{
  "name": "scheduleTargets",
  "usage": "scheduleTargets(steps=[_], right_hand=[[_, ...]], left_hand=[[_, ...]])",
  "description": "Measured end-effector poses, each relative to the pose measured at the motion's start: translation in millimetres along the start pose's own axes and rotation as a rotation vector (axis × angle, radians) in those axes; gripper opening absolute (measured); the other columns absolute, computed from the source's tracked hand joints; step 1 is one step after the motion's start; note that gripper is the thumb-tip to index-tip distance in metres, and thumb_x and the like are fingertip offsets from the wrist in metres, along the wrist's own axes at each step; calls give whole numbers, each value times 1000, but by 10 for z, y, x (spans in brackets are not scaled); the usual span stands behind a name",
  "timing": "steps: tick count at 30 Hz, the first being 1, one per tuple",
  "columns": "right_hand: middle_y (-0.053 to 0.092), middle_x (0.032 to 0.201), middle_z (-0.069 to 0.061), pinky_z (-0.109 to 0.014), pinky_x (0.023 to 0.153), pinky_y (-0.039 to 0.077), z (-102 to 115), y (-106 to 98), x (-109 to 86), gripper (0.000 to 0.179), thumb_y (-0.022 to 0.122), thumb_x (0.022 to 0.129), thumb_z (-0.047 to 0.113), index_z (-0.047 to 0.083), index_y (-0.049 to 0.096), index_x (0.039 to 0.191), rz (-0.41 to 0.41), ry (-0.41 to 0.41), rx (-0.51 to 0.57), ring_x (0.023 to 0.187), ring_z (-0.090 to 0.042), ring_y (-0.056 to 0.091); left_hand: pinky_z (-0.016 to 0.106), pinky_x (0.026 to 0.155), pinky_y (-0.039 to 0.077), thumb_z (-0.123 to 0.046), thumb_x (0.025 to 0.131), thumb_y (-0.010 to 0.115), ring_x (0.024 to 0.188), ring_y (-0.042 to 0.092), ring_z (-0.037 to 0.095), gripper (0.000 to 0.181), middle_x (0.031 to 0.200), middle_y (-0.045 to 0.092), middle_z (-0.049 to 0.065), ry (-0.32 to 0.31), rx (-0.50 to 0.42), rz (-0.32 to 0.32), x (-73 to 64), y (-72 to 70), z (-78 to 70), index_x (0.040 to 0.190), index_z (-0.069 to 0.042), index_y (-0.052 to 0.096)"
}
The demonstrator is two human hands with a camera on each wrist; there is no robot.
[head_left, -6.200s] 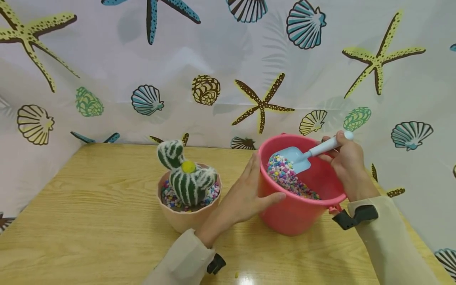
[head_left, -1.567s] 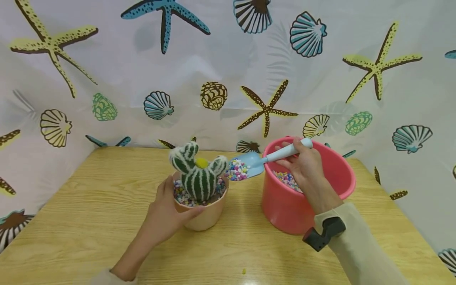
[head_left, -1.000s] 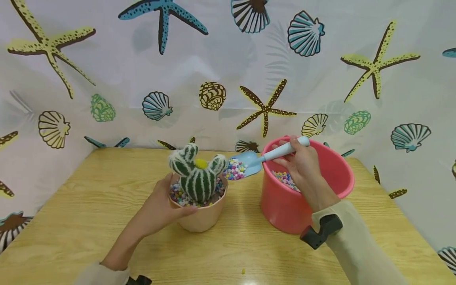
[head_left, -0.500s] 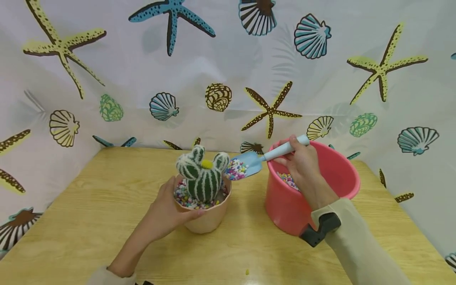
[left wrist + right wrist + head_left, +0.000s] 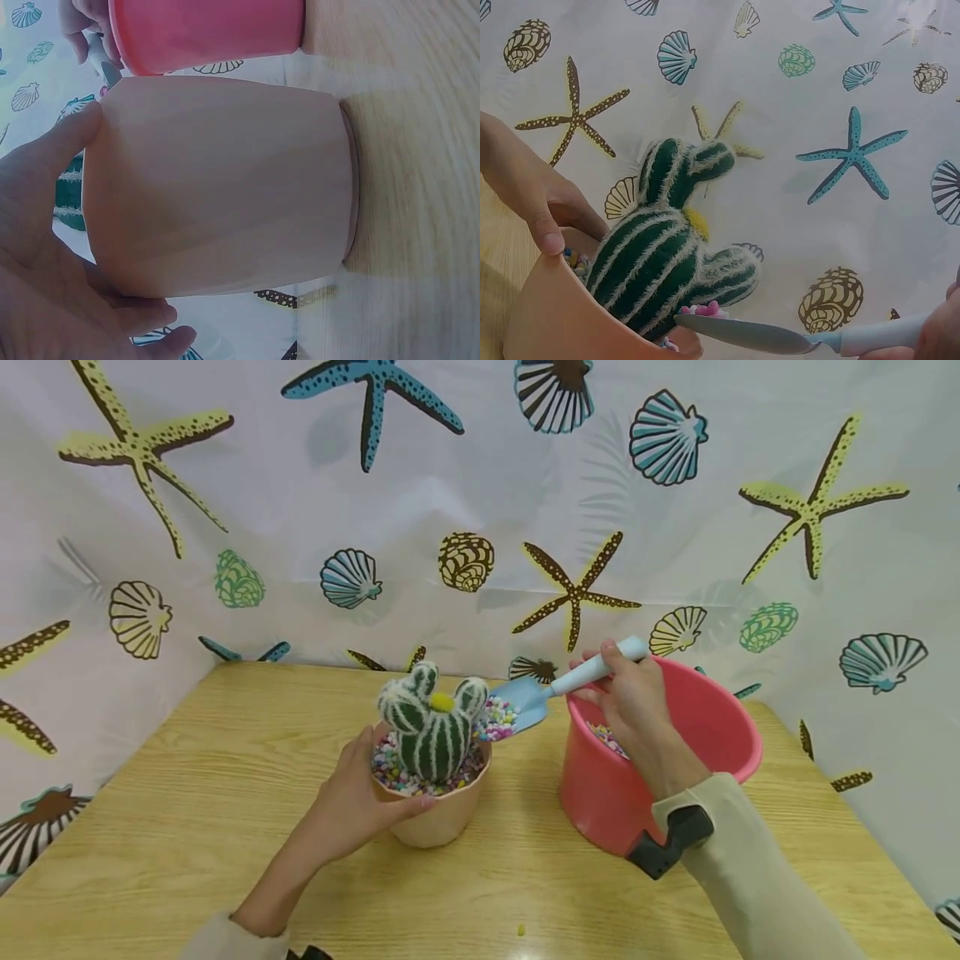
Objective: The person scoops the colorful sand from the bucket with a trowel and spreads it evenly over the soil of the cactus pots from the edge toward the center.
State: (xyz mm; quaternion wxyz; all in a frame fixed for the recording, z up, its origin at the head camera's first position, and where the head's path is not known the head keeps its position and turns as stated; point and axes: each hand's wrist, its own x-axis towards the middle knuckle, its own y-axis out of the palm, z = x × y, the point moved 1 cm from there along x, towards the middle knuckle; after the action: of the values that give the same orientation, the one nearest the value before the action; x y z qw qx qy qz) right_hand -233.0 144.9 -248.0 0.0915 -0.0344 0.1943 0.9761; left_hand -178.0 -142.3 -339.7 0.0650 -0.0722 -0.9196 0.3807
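My left hand [image 5: 351, 797] holds the peach flowerpot [image 5: 438, 822] by its left side, thumb over the near rim and fingers around the far side. In the pot stands a knitted green-and-white cactus [image 5: 435, 745] with a yellow tuft, ringed by colourful pebbles [image 5: 397, 768]. My right hand [image 5: 633, 702] grips the white handle of a light-blue toy shovel [image 5: 528, 700]. Its blade carries small coloured pebbles [image 5: 497, 718] and tips toward the pot's right rim, beside the cactus. In the right wrist view the shovel [image 5: 750, 334] tip comes close to the cactus [image 5: 652, 262].
A pink bucket [image 5: 600, 802] with more pebbles [image 5: 606, 737] inside stands to the right, under my right forearm. The wooden table [image 5: 225, 760] ends at a hanging cloth [image 5: 480, 468] printed with shells and starfish. One yellow bit [image 5: 521, 930] lies near the front.
My left hand has gone from the bucket to the flowerpot. The loaded shovel has come out of the bucket leftward to the pot's rim. Lately its handle has risen slightly.
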Motion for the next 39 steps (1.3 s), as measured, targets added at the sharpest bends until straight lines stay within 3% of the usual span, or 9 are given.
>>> scheduleTargets(steps=[8, 20, 27, 35, 39], right_hand=[[53, 103, -6, -53, 98, 44, -11, 87, -3, 12, 45, 101, 19, 11, 43, 110, 39, -55, -76, 98, -20, 61], [53, 108, -8, -50, 93, 49, 71, 157, -61, 28, 52, 98, 16, 7, 38, 121, 80, -130, -142, 103, -24, 61], [56, 108, -9, -50, 88, 52, 81, 220, -76, 23, 55, 96, 17, 11, 43, 115, 96, -178, -198, 102, -24, 63], [56, 101, -6, -47, 83, 55, -67, 270, -81, 21, 56, 96, 13, 11, 44, 114, 88, -176, -218, 88, -16, 65], [56, 101, -6, -47, 83, 54, -50, 274, -80, 18, 55, 96, 13, 13, 45, 111, 76, -183, -204, 88, -17, 65]], left_hand=[[69, 97, 35, -59, 76, 71, 132, 29, 55, 111, 153, 13, 31, 6, 15, 0, -11, -8, -16, 153, -8, 10], [67, 100, 34, -57, 78, 70, 134, 28, 53, 110, 154, 10, 31, 54, 18, 23, -8, -51, 9, 153, -5, 8], [68, 102, 30, -55, 80, 70, 137, 22, 53, 109, 155, 7, 31, 69, -1, 47, -14, -77, 35, 154, -6, 6], [69, 96, 36, -59, 78, 69, 129, 36, 55, 108, 154, 12, 31, 12, 41, 18, -30, -8, -28, 154, -9, 9], [65, 98, 37, -59, 76, 71, 131, 35, 50, 111, 151, 20, 30, 50, 23, 15, -17, -58, -9, 152, -3, 13]])
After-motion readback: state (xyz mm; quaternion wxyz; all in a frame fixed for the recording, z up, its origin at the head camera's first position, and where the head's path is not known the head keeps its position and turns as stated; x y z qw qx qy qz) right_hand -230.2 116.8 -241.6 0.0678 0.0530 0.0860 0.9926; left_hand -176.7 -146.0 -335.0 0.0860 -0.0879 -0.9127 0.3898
